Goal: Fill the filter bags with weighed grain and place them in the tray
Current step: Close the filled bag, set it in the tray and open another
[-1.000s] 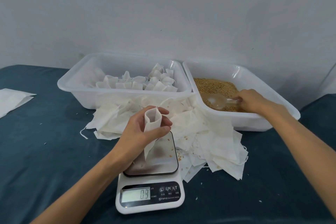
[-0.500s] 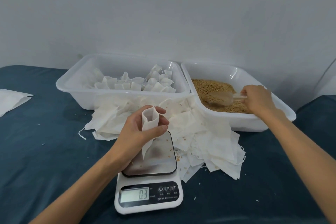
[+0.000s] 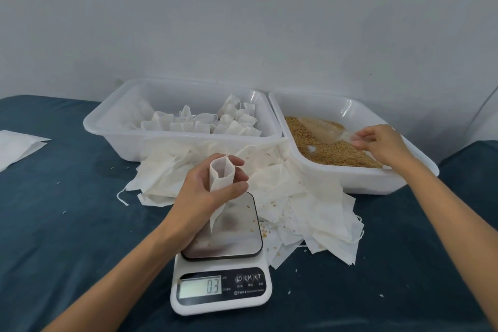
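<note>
My left hand (image 3: 207, 191) holds a white filter bag (image 3: 220, 172) upright with its mouth open, its lower tip over the steel plate of the kitchen scale (image 3: 223, 272), whose display reads 0.3. My right hand (image 3: 382, 143) grips a clear plastic scoop (image 3: 323, 131), blurred by motion, over the brown grain (image 3: 331, 151) in the right white tub (image 3: 377, 180). The left white tray (image 3: 107, 129) holds several filled, folded filter bags (image 3: 204, 122).
A heap of empty filter bags (image 3: 296, 197) lies between the tubs and the scale, spreading right. Loose grains dot the dark blue cloth. Another white sheet (image 3: 18, 145) lies at the far left edge. A grey wall stands close behind the tubs.
My right hand has moved the scoop from deep in the grain up and across the tub. The scale reading dropped from 0.9 to 0.3. My left hand has held the bag almost still.
</note>
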